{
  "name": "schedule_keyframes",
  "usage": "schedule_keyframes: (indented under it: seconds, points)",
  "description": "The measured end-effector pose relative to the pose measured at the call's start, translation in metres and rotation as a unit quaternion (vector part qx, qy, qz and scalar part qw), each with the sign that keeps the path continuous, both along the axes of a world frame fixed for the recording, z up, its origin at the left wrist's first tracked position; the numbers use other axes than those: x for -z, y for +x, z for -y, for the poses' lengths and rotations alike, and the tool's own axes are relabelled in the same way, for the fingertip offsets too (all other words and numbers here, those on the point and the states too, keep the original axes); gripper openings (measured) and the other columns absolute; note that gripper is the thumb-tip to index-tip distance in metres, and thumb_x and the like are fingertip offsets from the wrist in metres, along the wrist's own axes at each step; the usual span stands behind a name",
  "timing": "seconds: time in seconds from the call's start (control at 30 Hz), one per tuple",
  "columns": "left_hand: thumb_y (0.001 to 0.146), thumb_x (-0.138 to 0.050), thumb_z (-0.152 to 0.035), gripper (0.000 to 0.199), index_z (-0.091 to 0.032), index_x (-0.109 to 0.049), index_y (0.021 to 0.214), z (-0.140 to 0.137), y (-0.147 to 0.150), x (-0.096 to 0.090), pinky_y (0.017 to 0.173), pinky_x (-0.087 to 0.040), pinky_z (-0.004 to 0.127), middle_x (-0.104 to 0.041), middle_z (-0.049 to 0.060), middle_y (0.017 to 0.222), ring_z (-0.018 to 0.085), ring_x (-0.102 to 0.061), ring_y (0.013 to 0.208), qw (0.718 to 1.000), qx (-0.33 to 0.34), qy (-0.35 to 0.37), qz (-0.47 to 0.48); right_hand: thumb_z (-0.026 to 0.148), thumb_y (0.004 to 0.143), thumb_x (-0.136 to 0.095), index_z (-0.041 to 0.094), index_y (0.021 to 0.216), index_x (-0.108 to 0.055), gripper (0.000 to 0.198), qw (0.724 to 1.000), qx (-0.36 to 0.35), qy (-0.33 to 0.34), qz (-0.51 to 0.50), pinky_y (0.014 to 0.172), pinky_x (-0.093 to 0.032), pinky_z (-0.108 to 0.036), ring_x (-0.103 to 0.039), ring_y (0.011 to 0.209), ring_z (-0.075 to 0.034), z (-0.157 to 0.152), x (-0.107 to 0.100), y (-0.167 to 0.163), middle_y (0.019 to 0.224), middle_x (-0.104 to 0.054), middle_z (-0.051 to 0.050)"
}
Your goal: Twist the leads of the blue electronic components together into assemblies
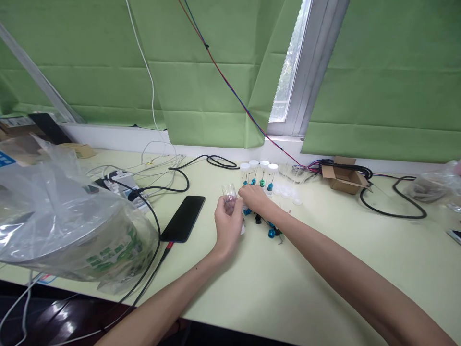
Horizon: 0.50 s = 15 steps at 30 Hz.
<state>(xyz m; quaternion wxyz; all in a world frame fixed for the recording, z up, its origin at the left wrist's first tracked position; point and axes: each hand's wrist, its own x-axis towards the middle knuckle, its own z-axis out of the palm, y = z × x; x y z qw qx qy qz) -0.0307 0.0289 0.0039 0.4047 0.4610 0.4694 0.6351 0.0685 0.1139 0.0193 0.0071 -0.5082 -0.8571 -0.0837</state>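
My left hand (pixel 229 222) is closed round a clear open-topped vial (pixel 228 191), which it holds up at a slight tilt. Close beside it, my right hand (pixel 253 196) is bent down with its fingers curled; its fingertips are hidden, so whatever they grip cannot be made out. Just beyond stand several clear vials (pixel 272 177) with white caps, each with a small blue or green piece on a thin stem inside. Loose blue pieces (pixel 271 233) and a black piece (pixel 258 219) lie under and beside my right forearm. White caps (pixel 286 192) are scattered right of the vials.
A black phone (pixel 183 218) lies left of my hands, a cable at its lower end. A large bagged container (pixel 82 235) fills the table's left side. Black cables (pixel 187 178) run along the back. An open cardboard box (pixel 344 180) sits at the back right.
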Motion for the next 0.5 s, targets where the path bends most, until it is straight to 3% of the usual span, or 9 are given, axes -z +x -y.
schedule_keyframes:
  seconds: [0.5]
  points:
    - [0.085,-0.063,-0.034,0.02,-0.021,-0.049,0.081,0.0009,0.0019,0.0018,0.058,-0.041,0.022,-0.052,-0.004,0.07,0.009,-0.048,0.058,1.0,0.016,-0.009,0.001,0.009,0.092,-0.049,0.013,0.097,-0.067,0.02,1.0,-0.01,-0.006,0.005,0.072,-0.049,-0.03,-0.068,0.095,-0.026,0.0018,-0.0023,0.0041,0.099,-0.07,-0.015]
